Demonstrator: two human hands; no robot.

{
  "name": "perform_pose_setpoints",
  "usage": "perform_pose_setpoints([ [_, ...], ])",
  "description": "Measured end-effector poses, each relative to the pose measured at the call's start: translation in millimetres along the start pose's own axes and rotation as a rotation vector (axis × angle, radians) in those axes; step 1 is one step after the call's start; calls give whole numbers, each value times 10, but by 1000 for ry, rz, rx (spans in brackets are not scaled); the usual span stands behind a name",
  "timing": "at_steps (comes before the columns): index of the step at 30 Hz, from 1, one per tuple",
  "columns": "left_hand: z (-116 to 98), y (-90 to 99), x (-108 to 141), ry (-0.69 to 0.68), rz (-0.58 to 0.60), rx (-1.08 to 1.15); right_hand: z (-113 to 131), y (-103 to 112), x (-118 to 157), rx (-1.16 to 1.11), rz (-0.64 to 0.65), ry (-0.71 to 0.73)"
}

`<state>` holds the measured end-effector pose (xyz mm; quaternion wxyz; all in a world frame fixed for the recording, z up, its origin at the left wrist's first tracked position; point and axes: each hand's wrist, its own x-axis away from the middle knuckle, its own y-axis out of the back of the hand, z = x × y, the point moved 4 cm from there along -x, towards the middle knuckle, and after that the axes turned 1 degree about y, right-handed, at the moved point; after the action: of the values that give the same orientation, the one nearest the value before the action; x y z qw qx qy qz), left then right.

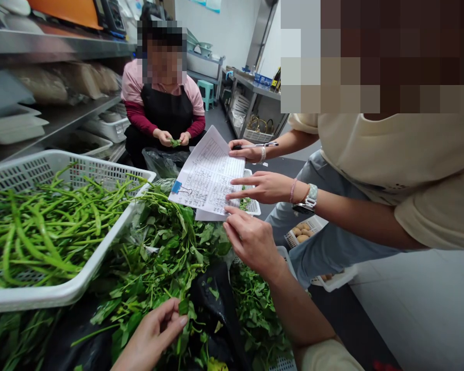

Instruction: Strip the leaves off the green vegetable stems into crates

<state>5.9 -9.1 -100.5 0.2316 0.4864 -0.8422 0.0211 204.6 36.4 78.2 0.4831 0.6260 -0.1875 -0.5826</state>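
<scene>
My left hand [154, 330] is low in the middle, fingers curled and thumb stretched forward, with a green leaf [183, 307] at its fingertips. Under and beyond it lies a heap of leafy greens [166, 252] with long stems. My right hand [253, 239] reaches up from the lower right, its forefinger near the lower edge of some handwritten sheets [212, 178]; I cannot tell whether it touches them. It holds nothing and its fingers are apart. A blue binder clip [177, 187] grips the sheets' left edge.
A standing person's hands [265, 186] are at the sheets, one with a pen [255, 146]. Another person [166, 108] sits behind, holding greens. Left is a white basket [81, 286] of green stems [42, 226]. Black plastic [216, 299] lies among the greens. Potatoes [301, 232] are at right.
</scene>
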Motion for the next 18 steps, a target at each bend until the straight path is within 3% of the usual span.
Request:
perform_pose_setpoints([
  [10, 54, 12, -10, 10, -15, -7, 11, -18, -1, 15, -1, 11],
  [18, -47, 10, -4, -1, 20, 9, -5, -38, -13, 25, 0, 16],
])
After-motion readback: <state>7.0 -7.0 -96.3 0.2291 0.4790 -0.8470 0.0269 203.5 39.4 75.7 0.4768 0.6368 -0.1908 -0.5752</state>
